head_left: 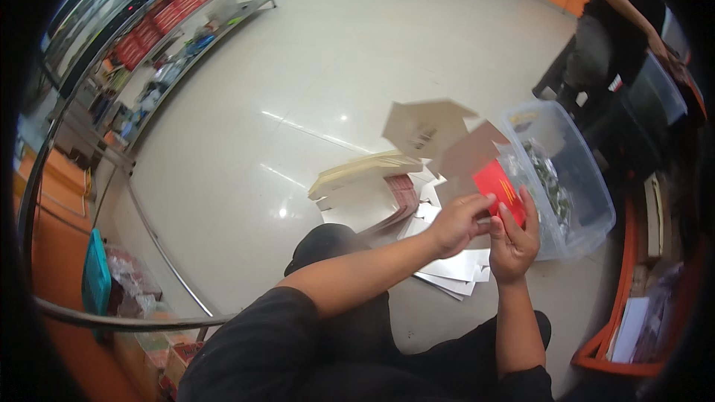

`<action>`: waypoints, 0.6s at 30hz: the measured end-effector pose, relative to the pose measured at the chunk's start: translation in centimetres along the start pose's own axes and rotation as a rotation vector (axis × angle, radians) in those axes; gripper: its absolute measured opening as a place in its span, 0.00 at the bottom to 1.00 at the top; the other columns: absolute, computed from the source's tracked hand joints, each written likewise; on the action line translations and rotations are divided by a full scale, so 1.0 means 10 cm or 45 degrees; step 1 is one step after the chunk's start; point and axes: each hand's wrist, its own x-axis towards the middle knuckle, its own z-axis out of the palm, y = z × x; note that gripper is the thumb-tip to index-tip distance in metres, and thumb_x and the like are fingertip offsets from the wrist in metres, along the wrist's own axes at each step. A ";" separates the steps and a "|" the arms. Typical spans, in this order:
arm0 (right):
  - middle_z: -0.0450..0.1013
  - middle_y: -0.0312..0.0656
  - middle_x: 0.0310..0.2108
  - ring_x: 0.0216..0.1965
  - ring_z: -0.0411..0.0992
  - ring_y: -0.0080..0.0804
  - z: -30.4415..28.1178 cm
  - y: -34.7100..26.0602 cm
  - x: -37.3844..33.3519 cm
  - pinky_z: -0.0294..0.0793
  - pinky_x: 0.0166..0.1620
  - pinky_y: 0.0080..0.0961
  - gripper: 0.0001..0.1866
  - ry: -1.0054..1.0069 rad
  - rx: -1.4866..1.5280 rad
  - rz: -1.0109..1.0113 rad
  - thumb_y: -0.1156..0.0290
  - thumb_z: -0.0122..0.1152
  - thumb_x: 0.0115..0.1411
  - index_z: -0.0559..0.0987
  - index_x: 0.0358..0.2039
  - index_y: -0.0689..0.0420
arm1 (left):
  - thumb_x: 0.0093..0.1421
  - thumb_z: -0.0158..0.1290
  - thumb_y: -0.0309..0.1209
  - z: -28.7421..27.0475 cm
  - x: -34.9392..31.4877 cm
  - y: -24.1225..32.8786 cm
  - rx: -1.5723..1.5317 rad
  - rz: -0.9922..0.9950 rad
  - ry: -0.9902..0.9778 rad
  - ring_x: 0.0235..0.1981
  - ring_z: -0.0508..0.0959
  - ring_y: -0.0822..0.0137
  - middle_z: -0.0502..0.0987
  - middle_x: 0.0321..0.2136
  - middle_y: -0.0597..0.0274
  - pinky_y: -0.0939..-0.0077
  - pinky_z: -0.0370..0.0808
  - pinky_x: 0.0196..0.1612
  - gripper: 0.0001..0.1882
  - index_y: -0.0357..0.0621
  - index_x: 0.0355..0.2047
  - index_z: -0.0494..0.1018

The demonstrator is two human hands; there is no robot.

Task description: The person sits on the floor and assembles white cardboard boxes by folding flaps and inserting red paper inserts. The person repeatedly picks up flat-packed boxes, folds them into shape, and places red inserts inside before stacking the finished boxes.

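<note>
In front of me I hold a red card (497, 184) with yellow print. My right hand (515, 247) has its thumb and fingers closed on the card's lower right part. My left hand (460, 225) pinches its lower left edge. Beyond my fingers, a blurred brown cardboard piece (439, 123) with angled flaps reaches up and left; whether it is joined to the card I cannot tell. Below lie white flat card sheets (456, 266) on the floor. To their left is a stack of cream folded cardboard (365, 173), with a reddish pile (403, 195) at its right side.
A clear plastic tub (588, 171) holding small wrapped packets stands right of my hands. An orange crate (596, 350) sits at lower right. Another person (618, 37) is at upper right. Metal shelving (190, 59) with red boxes runs along the left; a metal rail (141, 321) curves nearby.
</note>
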 end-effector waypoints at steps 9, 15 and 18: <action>0.66 0.55 0.66 0.62 0.67 0.52 0.23 -0.27 -0.04 0.64 0.64 0.42 0.18 0.007 -0.054 0.028 0.70 0.72 0.58 0.85 0.50 0.55 | 0.74 0.48 0.38 0.00 -0.26 0.16 0.056 0.001 0.010 0.46 0.78 0.70 0.78 0.44 0.62 0.71 0.78 0.51 0.15 0.41 0.49 0.74; 0.65 0.56 0.67 0.64 0.65 0.53 0.19 -0.30 0.00 0.64 0.65 0.42 0.28 0.031 0.000 0.103 0.71 0.72 0.58 0.78 0.59 0.59 | 0.74 0.48 0.40 0.06 -0.21 0.16 0.210 -0.053 0.060 0.44 0.79 0.69 0.78 0.43 0.61 0.71 0.77 0.52 0.16 0.41 0.49 0.74; 0.62 0.57 0.68 0.66 0.63 0.54 0.10 -0.30 0.02 0.62 0.67 0.42 0.35 -0.122 0.045 0.064 0.63 0.68 0.62 0.69 0.65 0.66 | 0.74 0.48 0.41 0.15 -0.17 0.26 0.179 0.108 0.075 0.46 0.79 0.68 0.78 0.47 0.61 0.71 0.77 0.52 0.17 0.42 0.52 0.74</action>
